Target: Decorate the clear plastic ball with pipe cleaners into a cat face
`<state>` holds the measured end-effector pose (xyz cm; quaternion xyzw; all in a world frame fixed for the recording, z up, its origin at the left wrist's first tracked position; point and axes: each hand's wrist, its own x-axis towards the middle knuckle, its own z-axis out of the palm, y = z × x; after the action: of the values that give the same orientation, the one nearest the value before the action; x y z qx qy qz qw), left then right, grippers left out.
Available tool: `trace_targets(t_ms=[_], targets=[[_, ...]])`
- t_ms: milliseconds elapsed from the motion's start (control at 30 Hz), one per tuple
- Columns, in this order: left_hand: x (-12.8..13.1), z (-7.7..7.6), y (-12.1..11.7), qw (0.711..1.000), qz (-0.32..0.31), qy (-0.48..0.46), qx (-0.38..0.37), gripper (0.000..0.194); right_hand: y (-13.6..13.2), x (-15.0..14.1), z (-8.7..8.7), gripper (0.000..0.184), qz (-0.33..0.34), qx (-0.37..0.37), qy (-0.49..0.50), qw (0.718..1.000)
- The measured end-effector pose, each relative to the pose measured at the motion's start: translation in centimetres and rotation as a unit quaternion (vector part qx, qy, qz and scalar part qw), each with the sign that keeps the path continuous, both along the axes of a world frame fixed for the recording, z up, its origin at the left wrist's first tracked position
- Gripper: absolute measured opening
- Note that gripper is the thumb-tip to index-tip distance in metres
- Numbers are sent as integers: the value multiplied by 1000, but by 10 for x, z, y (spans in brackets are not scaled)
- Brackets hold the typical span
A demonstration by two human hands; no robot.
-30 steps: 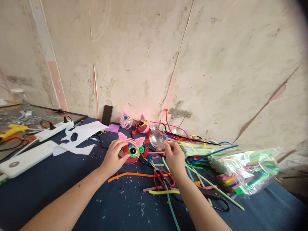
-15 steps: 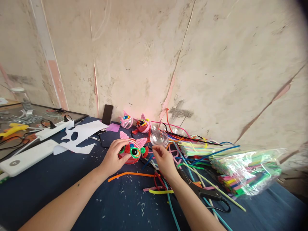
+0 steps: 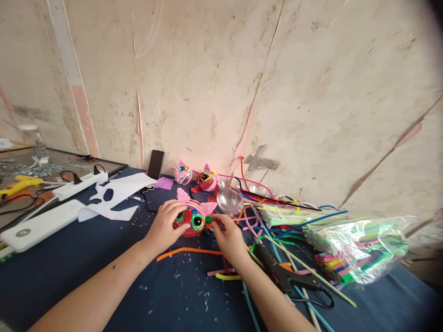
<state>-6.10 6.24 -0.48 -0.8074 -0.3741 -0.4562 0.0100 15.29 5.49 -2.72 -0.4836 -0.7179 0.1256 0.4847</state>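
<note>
A round pipe-cleaner figure (image 3: 194, 220) with pink ears, a green-ringed eye and a red base sits on the dark blue tablecloth (image 3: 166, 295). My left hand (image 3: 165, 227) wraps round its left side, fingers curled on it. My right hand (image 3: 228, 235) is at the figure's right side, fingertips pinched against its edge; whether anything small is in them does not show. A clear plastic half-sphere (image 3: 230, 200) lies just behind my right hand.
Two more pink figures (image 3: 195, 177) and a dark phone (image 3: 155, 164) stand against the wall. Loose pipe cleaners (image 3: 277, 216), a bagged bundle (image 3: 356, 244), a black glue gun (image 3: 287, 276), cut white paper (image 3: 117, 196) and a white power strip (image 3: 41, 223) lie around.
My right hand has moved left from beside the clear half-sphere to the right side of the figure. My left hand has stayed on the figure.
</note>
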Motion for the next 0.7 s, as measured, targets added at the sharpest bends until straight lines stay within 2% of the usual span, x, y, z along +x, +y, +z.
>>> trace_targets(t_ms=[167, 333, 533, 700], targets=[[4, -4, -3, 1000, 1, -2, -16, 54, -6, -5, 5, 21, 8, 98, -35, 994], [8, -4, -5, 1000, -27, 11, -3, 53, -11, -14, 10, 30, 25, 172, -93, 980], [10, 0, -8, 999, -43, 16, -2, 47, -13, -18, 14, 34, -9, 179, -206, 962], [10, 0, -8, 999, -44, 16, -2, 47, -14, -21, 14, 37, -8, 162, -187, 969]])
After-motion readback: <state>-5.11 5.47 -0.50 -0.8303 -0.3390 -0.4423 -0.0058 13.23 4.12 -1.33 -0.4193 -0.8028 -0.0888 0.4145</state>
